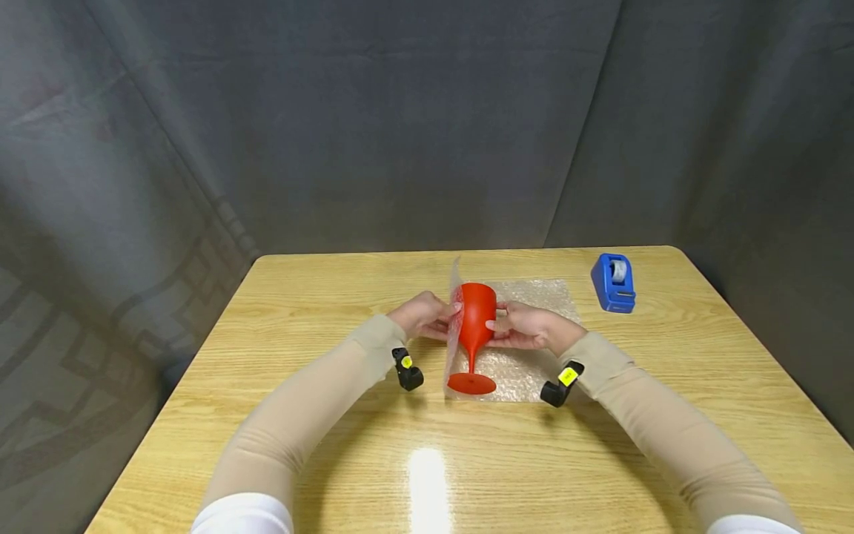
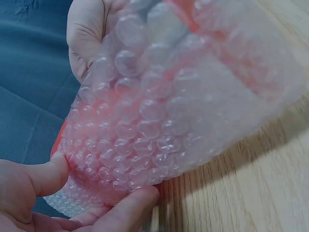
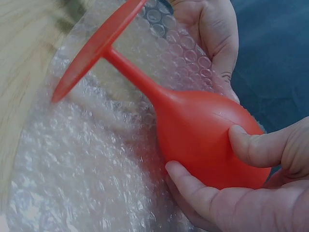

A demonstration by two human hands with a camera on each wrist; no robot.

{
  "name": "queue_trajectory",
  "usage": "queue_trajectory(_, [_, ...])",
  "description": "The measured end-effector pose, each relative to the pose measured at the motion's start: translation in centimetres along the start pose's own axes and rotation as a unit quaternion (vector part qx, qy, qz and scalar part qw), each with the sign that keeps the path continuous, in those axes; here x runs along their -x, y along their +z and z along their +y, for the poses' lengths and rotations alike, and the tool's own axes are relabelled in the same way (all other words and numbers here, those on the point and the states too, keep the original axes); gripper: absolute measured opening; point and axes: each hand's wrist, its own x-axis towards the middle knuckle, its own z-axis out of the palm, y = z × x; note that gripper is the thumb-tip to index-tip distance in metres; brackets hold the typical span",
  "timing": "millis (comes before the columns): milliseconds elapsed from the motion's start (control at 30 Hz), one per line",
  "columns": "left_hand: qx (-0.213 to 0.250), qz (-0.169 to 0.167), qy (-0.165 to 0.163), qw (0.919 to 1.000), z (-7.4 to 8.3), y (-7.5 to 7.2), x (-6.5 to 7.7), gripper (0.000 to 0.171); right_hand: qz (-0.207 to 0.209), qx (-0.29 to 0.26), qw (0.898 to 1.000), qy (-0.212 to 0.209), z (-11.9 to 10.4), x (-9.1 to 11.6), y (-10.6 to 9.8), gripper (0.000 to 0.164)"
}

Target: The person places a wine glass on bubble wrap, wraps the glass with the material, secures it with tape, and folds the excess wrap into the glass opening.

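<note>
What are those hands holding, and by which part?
The right hand holds the red goblet by its bowl. The left hand grips the bubble wrap by its raised side, next to the bowl.

super bright glare on the wooden table (image 1: 500,452), soft shadows beside both beige sleeves (image 1: 300,419), wrist views kinda dim and hazy

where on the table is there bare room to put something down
The table is bare between its left edge and the left sleeve, and between the tape dispenser and the right sleeve. Mid-table is crowded: the left hand grips bubble wrap, the right hand the red goblet.
</note>
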Motion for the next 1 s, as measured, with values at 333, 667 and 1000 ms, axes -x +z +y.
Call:
queue_trajectory(333, [-0.008, -0.003, -0.007, 0.9999, 0.0, 0.0, -0.2, 0.020, 0.040, 0.121, 0.992, -0.024, -0.1, 0.1, 0.1, 0.064])
queue_trajectory(667, [-0.020, 0.002, -0.004, 0.9998, 0.1, 0.2, 0.0, 0.025, 0.042, 0.164, 0.985, -0.018, -0.9, 0.5, 1.0, 0.044])
queue_trajectory(1000, [-0.022, 0.002, -0.010, 0.9997, 0.2, 0.2, 0.1, 0.032, 0.043, 0.182, 0.982, -0.028, -0.9, 0.2, 1.6, 0.046])
